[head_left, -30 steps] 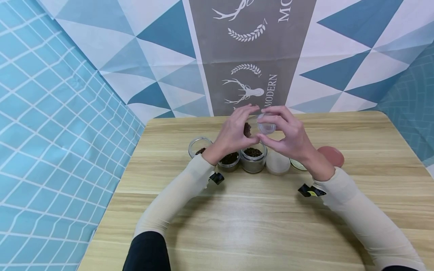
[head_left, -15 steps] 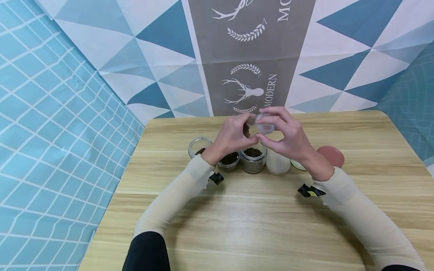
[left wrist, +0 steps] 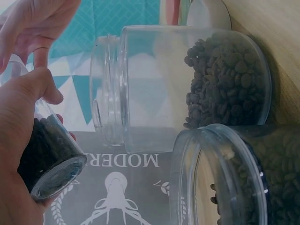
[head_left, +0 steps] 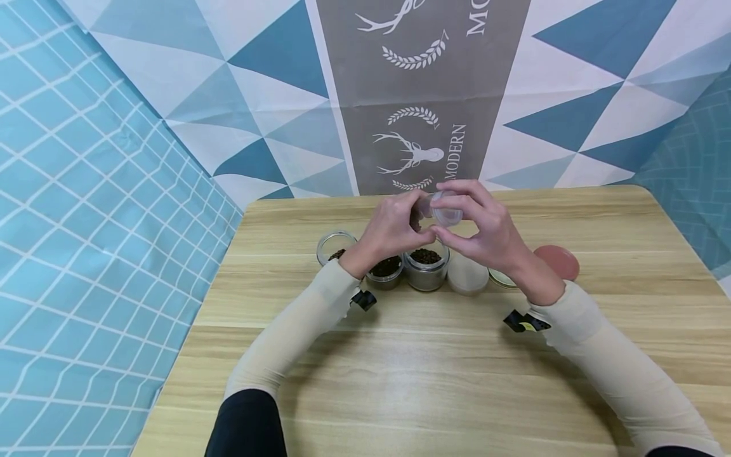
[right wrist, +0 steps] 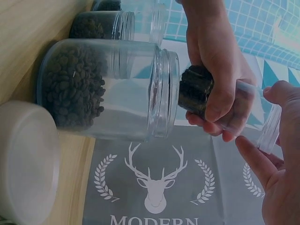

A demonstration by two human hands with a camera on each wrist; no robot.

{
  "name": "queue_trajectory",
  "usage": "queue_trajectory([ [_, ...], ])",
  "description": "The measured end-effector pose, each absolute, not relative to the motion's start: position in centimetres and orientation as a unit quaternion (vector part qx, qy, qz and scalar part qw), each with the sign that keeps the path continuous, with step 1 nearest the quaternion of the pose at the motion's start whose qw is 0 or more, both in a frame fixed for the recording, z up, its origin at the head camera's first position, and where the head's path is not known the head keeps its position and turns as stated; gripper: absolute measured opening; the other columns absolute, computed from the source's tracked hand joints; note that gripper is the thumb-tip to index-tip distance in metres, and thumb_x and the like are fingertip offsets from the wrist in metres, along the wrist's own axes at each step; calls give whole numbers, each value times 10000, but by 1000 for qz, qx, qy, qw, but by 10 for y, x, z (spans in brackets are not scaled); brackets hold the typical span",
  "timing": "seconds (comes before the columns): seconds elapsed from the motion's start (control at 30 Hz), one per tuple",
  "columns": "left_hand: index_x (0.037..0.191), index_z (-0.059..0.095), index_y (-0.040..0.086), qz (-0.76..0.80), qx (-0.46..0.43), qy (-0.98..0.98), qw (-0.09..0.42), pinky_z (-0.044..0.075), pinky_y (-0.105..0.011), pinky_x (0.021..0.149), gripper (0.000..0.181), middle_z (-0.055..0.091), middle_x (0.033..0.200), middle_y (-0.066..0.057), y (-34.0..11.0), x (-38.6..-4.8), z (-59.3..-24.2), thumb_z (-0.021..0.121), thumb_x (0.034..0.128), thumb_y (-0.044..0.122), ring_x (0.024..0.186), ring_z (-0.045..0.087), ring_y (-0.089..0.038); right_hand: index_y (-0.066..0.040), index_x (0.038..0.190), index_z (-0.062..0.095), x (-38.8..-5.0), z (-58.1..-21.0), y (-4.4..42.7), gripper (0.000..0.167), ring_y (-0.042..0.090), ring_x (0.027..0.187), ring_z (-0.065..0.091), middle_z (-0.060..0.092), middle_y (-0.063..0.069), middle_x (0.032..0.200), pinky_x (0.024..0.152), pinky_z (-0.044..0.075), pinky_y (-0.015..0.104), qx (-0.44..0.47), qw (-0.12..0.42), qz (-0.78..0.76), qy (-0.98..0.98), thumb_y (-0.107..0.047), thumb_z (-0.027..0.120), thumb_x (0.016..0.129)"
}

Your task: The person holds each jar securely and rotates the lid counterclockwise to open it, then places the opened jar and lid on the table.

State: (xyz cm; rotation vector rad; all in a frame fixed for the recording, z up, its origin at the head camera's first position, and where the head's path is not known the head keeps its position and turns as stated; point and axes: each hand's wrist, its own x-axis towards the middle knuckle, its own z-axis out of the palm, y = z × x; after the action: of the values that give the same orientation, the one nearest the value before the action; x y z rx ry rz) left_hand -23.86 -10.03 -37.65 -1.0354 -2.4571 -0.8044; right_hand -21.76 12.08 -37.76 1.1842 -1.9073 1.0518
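Note:
My left hand (head_left: 394, 222) grips a small clear cup (left wrist: 61, 164), its fingers wrapped round the side. Dark pellets (right wrist: 197, 86) fill the cup's bottom part, and the cup is tilted. At its mouth, my right hand (head_left: 480, 222) holds a clear round lid (right wrist: 269, 129) by the rim between thumb and fingers. Whether the lid touches the cup is hard to tell. Both hands are above and behind a wide clear jar (head_left: 425, 276), which stands lidless with brown pellets inside.
Left of that jar stand two more open clear jars, one in the middle (head_left: 385, 279) and one further left (head_left: 328, 244). To its right are a white lid (head_left: 468, 279), a gold-rimmed lid (head_left: 502, 279) and a red lid (head_left: 556, 262) on the wooden table (head_left: 422, 368).
My left hand has turned and lowered its fingertips slightly, so the cup's brown contents show less in the head view. My right hand has hardly moved.

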Motion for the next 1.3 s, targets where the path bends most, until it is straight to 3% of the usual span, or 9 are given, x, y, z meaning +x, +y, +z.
queue_trajectory([
  [0.13,1266,722,-45,-288,-357,-873,169,574,-250,718,496,800,1017,-141,-105,-239,-376,899,859,176,794,711,-201,53,1390,662,-217,-375,125,556,252,1369,712,656,324,1424,1002,570,67,452,314,416,-724,-184,911,954],
  [0.23,1291,713,-52,-291,-345,-877,166,597,-274,732,526,815,1058,-153,-110,-240,-376,896,838,141,807,732,-208,64,1431,645,-217,-372,128,658,75,1453,632,645,326,1446,928,619,110,445,310,436,-718,-418,831,1023],
  [0.3,1298,709,-55,-295,-339,-878,163,611,-284,736,530,820,1065,-162,-113,-240,-376,881,827,116,802,743,-214,65,1439,645,-217,-368,131,683,8,1436,613,649,321,1445,893,634,123,435,309,445,-719,-464,801,1036],
  [0.4,1299,706,-56,-298,-338,-878,161,618,-287,735,532,825,1060,-167,-115,-240,-376,882,826,112,793,749,-218,40,1455,658,-215,-364,134,614,-38,1314,642,668,282,1434,824,635,111,410,296,457,-732,-256,896,973],
  [0.53,1277,713,-49,-290,-344,-877,166,611,-274,717,506,825,1024,-151,-116,-240,-377,882,833,123,771,746,-208,-8,1483,674,-211,-361,134,682,-61,1135,652,693,239,1372,752,624,93,368,262,464,-762,16,916,846],
  [0.67,1262,723,-39,-280,-348,-878,173,593,-263,696,484,821,989,-130,-115,-239,-379,880,838,133,749,738,-192,-61,1499,690,-207,-359,129,673,-37,1053,667,700,202,1329,724,629,105,332,233,472,-783,-12,916,867],
  [0.93,1258,737,-39,-280,-354,-874,183,556,-249,674,476,796,963,-115,-113,-239,-381,869,822,100,737,700,-181,-68,1445,749,-203,-353,120,576,170,1000,687,726,170,1260,770,632,102,316,208,475,-794,-16,906,894],
  [1.13,1216,730,-19,-270,-352,-877,184,526,-254,653,436,775,923,-98,-113,-239,-383,848,819,118,725,663,-172,-46,1273,834,-201,-352,116,342,170,963,651,739,144,1129,747,606,67,316,204,464,-802,-34,872,934],
  [1.3,1211,727,-13,-266,-345,-881,183,516,-264,643,433,774,897,-96,-112,-239,-384,844,819,130,716,652,-171,-54,1229,851,-202,-352,115,296,180,963,633,736,136,1119,742,600,60,314,202,466,-802,-38,872,934],
])
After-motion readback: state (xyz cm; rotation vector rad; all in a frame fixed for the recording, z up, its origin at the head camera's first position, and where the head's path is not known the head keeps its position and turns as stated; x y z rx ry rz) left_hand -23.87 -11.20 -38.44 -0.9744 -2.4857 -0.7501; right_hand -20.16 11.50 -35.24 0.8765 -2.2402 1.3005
